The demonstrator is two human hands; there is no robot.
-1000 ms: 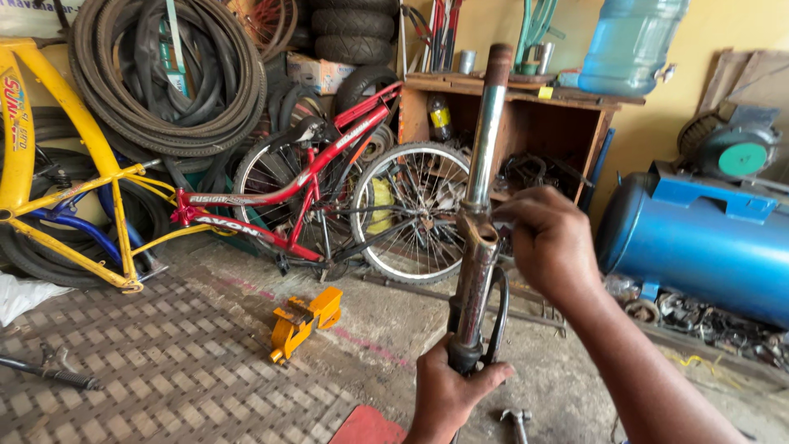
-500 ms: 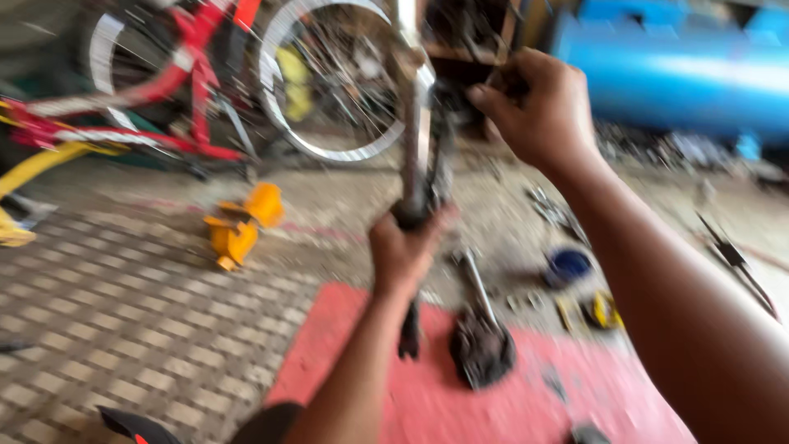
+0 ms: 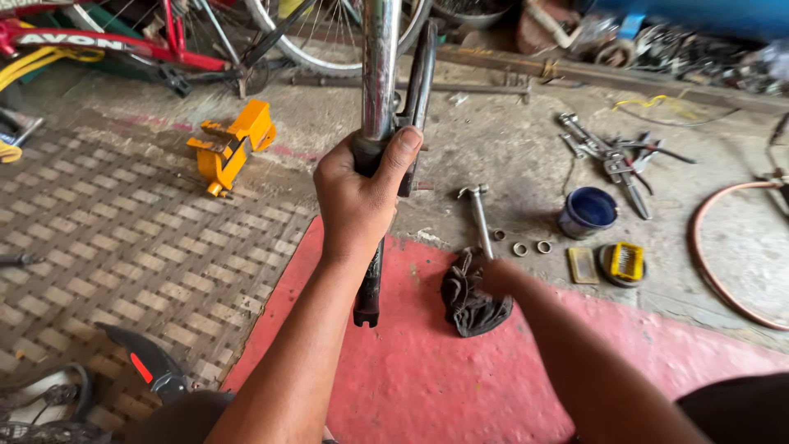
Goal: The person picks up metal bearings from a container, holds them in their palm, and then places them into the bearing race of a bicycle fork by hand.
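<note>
Above the near red floor mat (image 3: pixel 427 378), the left hand (image 3: pixel 357 201) holds a bicycle fork with a chromed steel steerer tube and black painted legs (image 3: pixel 380 99) upright, fingers clamped around it where tube meets crown and thumb pressed over the front. Held so, the fork's dropout ends hang just off the mat and its length stays clear of the ground, leaving the other hand free.

The right hand (image 3: pixel 491 275) reaches low to a crumpled black rag (image 3: pixel 470 298) lying on the mat's far edge; the fingers are hidden in the cloth, so I cannot tell whether they have closed on it.

Just beyond the rag a slim steel hammer (image 3: pixel 478 218) lies on the concrete, with small metal rings (image 3: pixel 530 247) and a blue round tub (image 3: pixel 588 211) to the right, all within easy reach. Further left sits an orange bench vice (image 3: pixel 228 146).
</note>
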